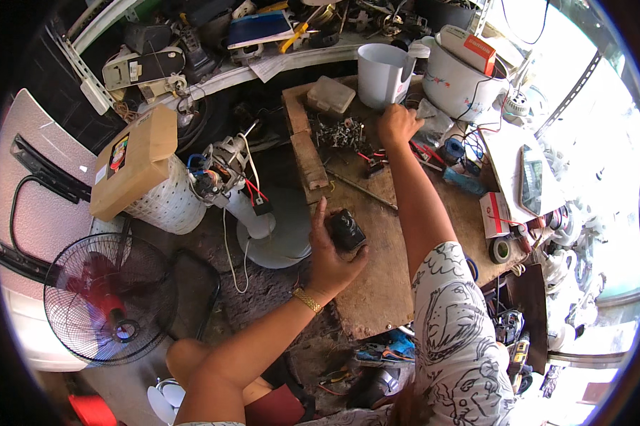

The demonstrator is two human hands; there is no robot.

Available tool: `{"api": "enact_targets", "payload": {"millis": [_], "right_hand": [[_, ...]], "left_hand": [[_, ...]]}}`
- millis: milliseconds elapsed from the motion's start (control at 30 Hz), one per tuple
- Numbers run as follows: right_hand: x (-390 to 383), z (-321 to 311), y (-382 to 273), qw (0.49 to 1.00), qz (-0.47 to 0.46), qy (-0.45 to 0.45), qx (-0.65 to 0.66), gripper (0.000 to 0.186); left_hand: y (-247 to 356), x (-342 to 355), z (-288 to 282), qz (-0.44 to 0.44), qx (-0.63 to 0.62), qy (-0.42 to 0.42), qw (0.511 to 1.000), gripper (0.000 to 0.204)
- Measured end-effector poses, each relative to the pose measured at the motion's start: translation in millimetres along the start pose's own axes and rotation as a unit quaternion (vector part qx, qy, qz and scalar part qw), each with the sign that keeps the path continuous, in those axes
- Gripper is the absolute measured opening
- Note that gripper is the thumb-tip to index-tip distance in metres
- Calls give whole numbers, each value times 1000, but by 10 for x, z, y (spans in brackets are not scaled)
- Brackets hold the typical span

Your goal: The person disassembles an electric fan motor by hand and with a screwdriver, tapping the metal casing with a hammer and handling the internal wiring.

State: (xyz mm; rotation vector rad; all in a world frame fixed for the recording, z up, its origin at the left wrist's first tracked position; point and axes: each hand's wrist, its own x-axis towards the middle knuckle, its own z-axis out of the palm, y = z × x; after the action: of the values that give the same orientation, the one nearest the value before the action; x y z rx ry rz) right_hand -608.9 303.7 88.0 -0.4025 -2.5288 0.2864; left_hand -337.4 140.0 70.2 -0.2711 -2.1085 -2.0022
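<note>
My left hand (330, 252) is curled around a small black part (347, 230) with a rounded top, over the near left of the wooden bench (377, 284). Its index finger points upward and a gold-coloured band circles the wrist. My right hand (399, 126) reaches to the far side of the bench, by the foot of a white plastic jug (380, 74) and next to a clear plastic bag (435, 122). The back of that hand hides most of its fingers. Left of it lies a pile of screws (341, 133). A black part with red leads (374, 163) rests beside my right wrist.
Left of the bench stands a fan stand with an exposed motor (221, 170); a cardboard box (135, 160) tops a white basket (167, 199). A caged fan (111, 298) is lower left. A white bucket (462, 85), phone (531, 179) and tape roll (500, 250) sit right.
</note>
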Motion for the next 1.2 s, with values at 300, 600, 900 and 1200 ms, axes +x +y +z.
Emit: {"api": "enact_targets", "payload": {"millis": [300,600,900,1200], "right_hand": [[87,-368,550,866,69,92,487,25],[-1562,-1368,526,969,-208,-74,106,21],[-1720,-1678,897,921,-266,-254,128,20],[-806,-1115,1167,978,-200,-27,-53,24]], "left_hand": [[11,36,55,92,88,1,992,103],[18,32,-11,118,116,33,986,99],[120,20,-3,113,81,22,990,99],[71,56,64,139,150,39,978,100]]}}
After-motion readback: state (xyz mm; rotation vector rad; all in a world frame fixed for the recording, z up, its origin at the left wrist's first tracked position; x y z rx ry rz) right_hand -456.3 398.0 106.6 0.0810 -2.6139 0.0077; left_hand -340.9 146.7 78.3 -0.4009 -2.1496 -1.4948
